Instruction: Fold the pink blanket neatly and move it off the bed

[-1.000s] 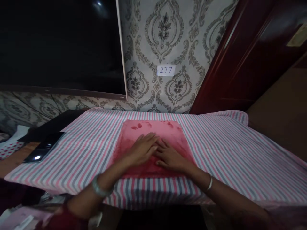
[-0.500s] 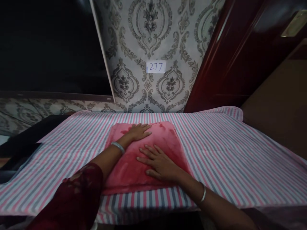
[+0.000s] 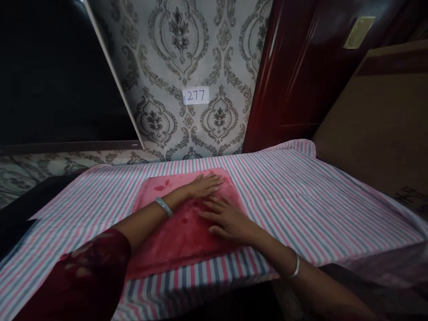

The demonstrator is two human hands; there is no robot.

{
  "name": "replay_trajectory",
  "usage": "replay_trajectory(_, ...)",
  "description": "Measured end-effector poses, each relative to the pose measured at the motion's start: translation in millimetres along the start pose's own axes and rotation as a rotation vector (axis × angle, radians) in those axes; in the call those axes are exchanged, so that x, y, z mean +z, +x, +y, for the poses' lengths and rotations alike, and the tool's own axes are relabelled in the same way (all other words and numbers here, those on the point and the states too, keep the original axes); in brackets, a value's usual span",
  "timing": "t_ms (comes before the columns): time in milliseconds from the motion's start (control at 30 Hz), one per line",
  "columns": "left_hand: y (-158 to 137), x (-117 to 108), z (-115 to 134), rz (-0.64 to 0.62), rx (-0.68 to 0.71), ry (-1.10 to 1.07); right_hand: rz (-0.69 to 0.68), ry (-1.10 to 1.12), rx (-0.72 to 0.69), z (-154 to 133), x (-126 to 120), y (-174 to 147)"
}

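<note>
A folded pinkish-red plush cloth [image 3: 174,240] lies flat near the front edge of the striped tablecloth. Dark red smudges mark its nap. Across its far right part rests my left hand [image 3: 205,185], palm down and fingers stretched out. My right hand [image 3: 230,221] lies flat closer to me, over the cloth's right side, with its fingers spread and pointing left. The two hands are close together, and neither grips the fabric. Each wrist has a bangle on it.
The striped tablecloth [image 3: 294,205] covers the table and hangs over its front edge. Behind stand a patterned wall with a "277" label [image 3: 195,95] and a dark red door [image 3: 287,80]. A television [image 3: 60,80] is at the left, a large cardboard box [image 3: 377,120] at the right.
My left hand has slid rightward over the plush cloth. My right hand has shifted slightly right and away from me. The view has turned to the right.
</note>
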State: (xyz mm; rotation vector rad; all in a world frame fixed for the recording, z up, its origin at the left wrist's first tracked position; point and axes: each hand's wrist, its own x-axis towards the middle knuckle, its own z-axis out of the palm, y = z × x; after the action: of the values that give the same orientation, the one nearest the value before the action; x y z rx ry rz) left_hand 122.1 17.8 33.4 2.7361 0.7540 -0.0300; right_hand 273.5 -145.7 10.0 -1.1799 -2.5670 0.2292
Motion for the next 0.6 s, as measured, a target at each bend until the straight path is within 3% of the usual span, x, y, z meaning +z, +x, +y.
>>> replay_trajectory(167,36,9,-2,0.002,0.063,0.068,-0.026,-0.038,0.066,13,22,-16)
replay_trajectory(467,80,9,-55,0.008,-0.073,-0.063,-0.028,0.066,0.07,19,22,-16)
replay_trajectory(600,85,13,-63,0.011,-0.115,-0.076,-0.031,0.074,0.073,20,24,-16)
